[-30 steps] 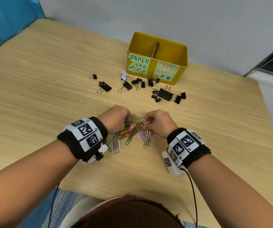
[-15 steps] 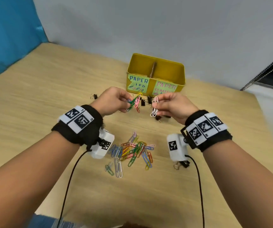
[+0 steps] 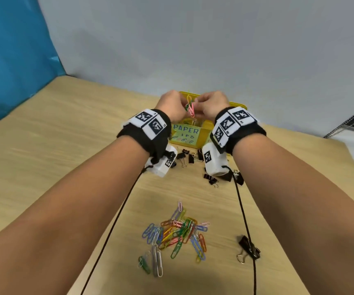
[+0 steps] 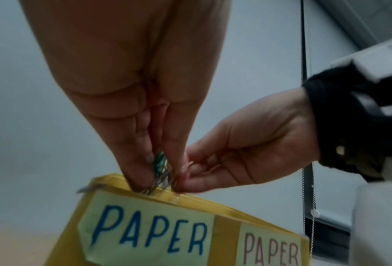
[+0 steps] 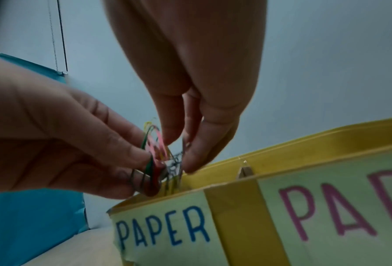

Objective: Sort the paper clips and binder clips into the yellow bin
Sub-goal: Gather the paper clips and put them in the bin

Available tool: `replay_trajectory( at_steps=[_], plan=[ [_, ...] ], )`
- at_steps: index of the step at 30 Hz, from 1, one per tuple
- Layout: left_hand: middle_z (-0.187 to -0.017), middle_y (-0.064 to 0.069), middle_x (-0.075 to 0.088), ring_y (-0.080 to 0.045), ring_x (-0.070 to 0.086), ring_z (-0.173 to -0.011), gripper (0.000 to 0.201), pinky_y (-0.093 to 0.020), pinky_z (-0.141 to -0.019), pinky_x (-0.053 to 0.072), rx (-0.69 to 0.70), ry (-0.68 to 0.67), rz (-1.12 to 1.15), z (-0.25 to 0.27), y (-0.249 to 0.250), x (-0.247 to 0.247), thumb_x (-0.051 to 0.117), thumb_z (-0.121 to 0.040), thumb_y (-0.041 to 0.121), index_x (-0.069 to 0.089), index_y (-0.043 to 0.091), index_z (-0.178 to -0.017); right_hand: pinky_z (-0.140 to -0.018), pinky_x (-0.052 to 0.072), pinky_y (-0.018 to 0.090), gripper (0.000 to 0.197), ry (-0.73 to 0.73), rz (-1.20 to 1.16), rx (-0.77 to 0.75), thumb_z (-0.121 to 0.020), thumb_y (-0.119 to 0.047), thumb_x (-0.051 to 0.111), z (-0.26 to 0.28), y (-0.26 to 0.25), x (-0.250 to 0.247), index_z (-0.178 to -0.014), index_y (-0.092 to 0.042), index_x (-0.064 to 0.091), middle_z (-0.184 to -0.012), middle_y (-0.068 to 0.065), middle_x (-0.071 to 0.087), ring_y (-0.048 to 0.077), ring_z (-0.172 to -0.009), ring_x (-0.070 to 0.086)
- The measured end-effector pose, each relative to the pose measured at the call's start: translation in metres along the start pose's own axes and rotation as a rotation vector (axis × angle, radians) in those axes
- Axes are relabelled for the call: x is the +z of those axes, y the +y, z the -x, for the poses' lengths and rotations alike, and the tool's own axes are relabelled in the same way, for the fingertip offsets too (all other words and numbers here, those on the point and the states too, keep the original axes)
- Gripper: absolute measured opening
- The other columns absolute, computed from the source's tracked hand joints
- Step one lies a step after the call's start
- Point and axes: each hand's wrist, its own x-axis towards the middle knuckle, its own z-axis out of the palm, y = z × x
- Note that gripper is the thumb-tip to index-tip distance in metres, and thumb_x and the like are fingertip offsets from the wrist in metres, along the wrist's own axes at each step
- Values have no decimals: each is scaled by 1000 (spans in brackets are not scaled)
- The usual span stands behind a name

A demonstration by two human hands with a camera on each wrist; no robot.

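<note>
Both hands hover over the left compartment of the yellow bin (image 3: pixel 203 133), the one with the blue PAPER label (image 3: pixel 185 134). My left hand (image 3: pixel 173 107) pinches a bunch of coloured paper clips (image 3: pixel 190 108), green, pink and yellow. My right hand (image 3: pixel 209 107) pinches a few silver paper clips (image 5: pixel 179 162) just above the bin rim (image 5: pixel 281 145). A heap of coloured paper clips (image 3: pixel 176 233) lies on the table near me. Black binder clips (image 3: pixel 190 157) lie scattered in front of the bin.
One black binder clip (image 3: pixel 248 249) lies alone to the right of the paper clip heap. The wooden table (image 3: pixel 54 145) meets a grey wall behind the bin and a blue panel (image 3: pixel 12 60) at the left. Wrist camera cables hang down over the table.
Both hands lifted clips from the heap and carried them forward and up, from the table's middle to just above the bin's left compartment.
</note>
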Motion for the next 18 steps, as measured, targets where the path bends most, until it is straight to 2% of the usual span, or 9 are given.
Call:
replay_trajectory(
  at_steps=[2,4,6,8,9,10,12,14,18],
  plan=[
    [-119,-12,66,-24,61,-111,38,-37,-101,48,20,-22,-81,3,-3,1,68,-82,12,62,7,-119,-95,53,39,23,-26,124,0,-83,-10,67,0,5,-1,-106,-8,69,-113,15,70,28,-106,67],
    [-132,-8,58,-21,54,-121,45,-32,-106,41,59,5,-144,14,-8,-1,62,-86,12,53,9,-130,-104,45,31,33,5,230,-74,-88,-9,61,13,9,-7,-121,-11,63,-125,7,64,21,-119,59],
    [-121,-5,61,-18,57,-109,39,-25,-94,46,82,21,-119,35,-17,0,58,-89,9,54,12,-127,-103,43,28,30,46,245,-162,-91,-8,55,39,16,-11,-120,-13,63,-126,3,63,17,-119,57],
    [-94,1,60,-13,56,-84,25,-18,-71,45,81,-41,-76,58,-29,4,57,-88,7,62,15,-111,-98,48,32,24,33,245,-208,-92,-7,52,69,28,-12,-110,-13,67,-116,4,66,17,-107,61],
    [-87,3,59,-13,55,-79,21,-18,-66,43,73,-127,-84,71,-37,8,58,-86,6,63,16,-104,-94,51,33,24,-43,280,-208,-92,-6,51,84,37,-10,-106,-14,68,-110,5,67,18,-101,61],
    [-87,2,59,-14,54,-80,20,-21,-68,42,72,-243,-141,81,-45,12,59,-84,6,64,17,-101,-90,51,32,26,-168,368,-203,-91,-4,50,96,46,-7,-106,-13,69,-107,5,67,19,-97,61],
    [-103,-2,62,-17,56,-93,30,-24,-79,42,67,-488,-342,102,-58,22,61,-82,8,64,17,-111,-89,46,26,34,-479,634,-194,-89,-4,48,119,66,3,-116,-14,67,-113,5,67,20,-103,61],
    [-118,-4,58,-20,55,-107,44,-26,-87,41,74,-615,-480,123,-68,32,59,-82,7,57,19,-124,-95,42,24,43,-670,792,-215,-87,-2,46,140,83,11,-123,-18,62,-126,5,62,20,-115,57],
    [-123,-7,50,-22,50,-114,41,-30,-97,41,144,-654,-442,161,-82,45,59,-83,8,57,18,-123,-92,38,23,41,-718,827,-270,-90,-1,44,169,110,16,-120,-23,62,-120,7,51,24,-114,53]
  ],
)
